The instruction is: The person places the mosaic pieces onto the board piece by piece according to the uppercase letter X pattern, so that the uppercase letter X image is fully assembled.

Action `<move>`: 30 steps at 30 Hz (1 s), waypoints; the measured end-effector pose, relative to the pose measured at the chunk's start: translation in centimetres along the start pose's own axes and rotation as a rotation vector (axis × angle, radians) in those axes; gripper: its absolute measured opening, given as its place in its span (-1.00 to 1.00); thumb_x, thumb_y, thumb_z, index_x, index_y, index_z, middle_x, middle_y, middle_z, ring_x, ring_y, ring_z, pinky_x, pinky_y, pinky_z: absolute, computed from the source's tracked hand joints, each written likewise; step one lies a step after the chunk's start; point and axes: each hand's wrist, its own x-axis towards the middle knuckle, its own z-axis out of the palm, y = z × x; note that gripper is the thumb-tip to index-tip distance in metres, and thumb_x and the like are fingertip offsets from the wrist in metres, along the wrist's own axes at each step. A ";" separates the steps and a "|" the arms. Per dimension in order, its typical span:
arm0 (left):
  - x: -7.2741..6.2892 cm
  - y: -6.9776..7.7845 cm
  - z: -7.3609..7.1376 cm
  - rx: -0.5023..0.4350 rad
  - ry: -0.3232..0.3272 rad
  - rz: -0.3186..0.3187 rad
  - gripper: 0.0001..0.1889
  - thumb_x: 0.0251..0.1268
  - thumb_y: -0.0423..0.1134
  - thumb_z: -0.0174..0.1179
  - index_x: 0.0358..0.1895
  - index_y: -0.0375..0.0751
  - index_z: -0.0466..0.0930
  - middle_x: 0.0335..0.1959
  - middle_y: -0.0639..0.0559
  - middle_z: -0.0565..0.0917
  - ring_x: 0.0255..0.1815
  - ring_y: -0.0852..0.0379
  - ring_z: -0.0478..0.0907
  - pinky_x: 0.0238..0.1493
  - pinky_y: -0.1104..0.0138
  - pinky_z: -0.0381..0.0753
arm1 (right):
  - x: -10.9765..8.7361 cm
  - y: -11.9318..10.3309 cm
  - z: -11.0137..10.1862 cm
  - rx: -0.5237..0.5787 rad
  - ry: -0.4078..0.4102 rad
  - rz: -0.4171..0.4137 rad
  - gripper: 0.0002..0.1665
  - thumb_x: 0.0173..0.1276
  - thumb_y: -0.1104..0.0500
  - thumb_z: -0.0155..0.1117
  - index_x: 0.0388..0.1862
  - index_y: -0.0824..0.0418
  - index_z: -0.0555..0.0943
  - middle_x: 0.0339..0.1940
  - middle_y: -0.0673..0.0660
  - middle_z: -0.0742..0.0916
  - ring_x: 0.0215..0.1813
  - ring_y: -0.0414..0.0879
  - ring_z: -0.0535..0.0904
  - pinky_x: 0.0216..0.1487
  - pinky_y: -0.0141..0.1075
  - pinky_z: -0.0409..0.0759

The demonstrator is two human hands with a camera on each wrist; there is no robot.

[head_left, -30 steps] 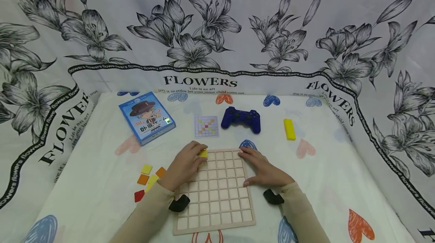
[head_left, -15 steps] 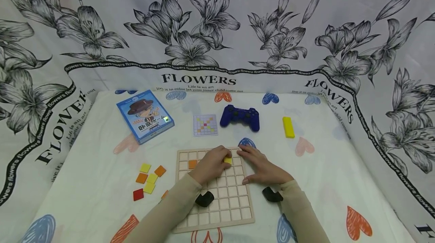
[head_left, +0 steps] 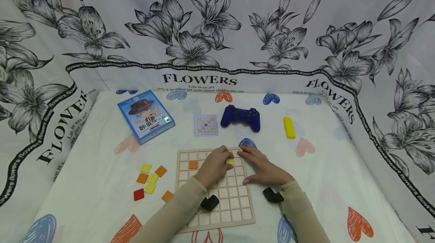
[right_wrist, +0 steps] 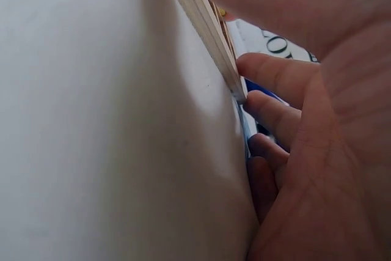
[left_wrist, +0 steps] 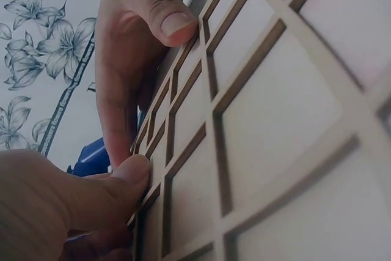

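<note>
In the head view my left hand (head_left: 215, 165) pinches a small yellow square tile (head_left: 230, 161) over a cell near the top right of the wooden grid board (head_left: 215, 226). Its thumb (left_wrist: 131, 169) presses down at the grid in the left wrist view, where the tile is hidden. My right hand (head_left: 266, 168) rests against the board's right edge, thumb and fingers spread; the right wrist view has its fingertips touching the board's side (right_wrist: 211, 41). One orange tile (head_left: 193, 164) lies in a cell near the upper left of the board.
Left of the board lie loose yellow tiles (head_left: 149, 188), orange tiles (head_left: 161, 170) and a red tile (head_left: 138, 194). Behind it are a blue game box (head_left: 146, 116), a coloured pattern card (head_left: 205, 125), a dark blue game controller (head_left: 240, 118) and a yellow block (head_left: 289, 127).
My left hand has moved right across the board with the yellow tile, from the upper left to near the top right, uncovering the orange tile. My right hand has stayed at the edge.
</note>
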 end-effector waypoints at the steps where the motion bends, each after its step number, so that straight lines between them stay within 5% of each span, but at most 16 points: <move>1: 0.0 0.1 0.0 0.004 0.004 -0.001 -0.77 0.11 -0.31 0.38 -0.15 -0.24 0.66 -0.22 0.00 0.58 -0.23 0.12 0.54 -0.14 0.31 0.57 | 0.0 0.0 0.0 0.002 0.001 0.001 0.13 0.03 -0.27 0.43 0.52 -0.04 0.13 0.58 0.00 0.03 0.58 0.03 -0.18 0.42 0.21 -0.06; 14: -0.2 0.1 -0.3 -0.003 -0.050 -0.034 -0.71 0.16 -0.28 0.35 -0.03 -0.23 0.63 -0.16 0.01 0.54 -0.25 0.18 0.50 -0.14 0.32 0.56 | 0.0 -0.1 0.0 0.009 -0.014 0.038 0.12 0.03 -0.27 0.44 0.52 -0.08 0.13 0.58 -0.04 0.02 0.58 0.00 -0.21 0.44 0.20 -0.05; 18: -1.0 0.3 -1.3 -0.007 -0.056 -0.076 -0.64 0.20 -0.24 0.33 0.07 -0.20 0.58 -0.06 0.02 0.51 -0.24 0.19 0.49 -0.16 0.30 0.55 | 0.0 0.0 0.1 0.005 -0.014 0.051 0.13 0.02 -0.29 0.44 0.52 -0.09 0.13 0.58 -0.06 0.02 0.58 0.00 -0.22 0.44 0.20 -0.05; 22: -3.7 0.9 -4.1 -0.001 0.016 -0.102 -0.64 0.16 -0.24 0.36 0.04 -0.16 0.59 -0.06 0.03 0.52 -0.25 0.15 0.51 -0.21 0.28 0.55 | 0.0 0.2 0.2 -0.001 -0.003 0.022 0.14 0.02 -0.31 0.43 0.52 -0.06 0.13 0.58 -0.02 0.03 0.58 0.03 -0.22 0.44 0.21 -0.07; 30: -12.7 0.2 -9.1 0.138 0.225 -0.263 -0.58 -0.09 -0.23 0.51 -0.06 -0.06 0.65 -0.13 0.14 0.54 -0.21 0.22 0.51 -0.27 0.34 0.56 | 0.1 -0.1 0.2 -0.005 0.007 0.000 0.14 0.02 -0.27 0.45 0.52 -0.02 0.14 0.58 0.02 0.05 0.57 0.08 -0.16 0.42 0.23 -0.02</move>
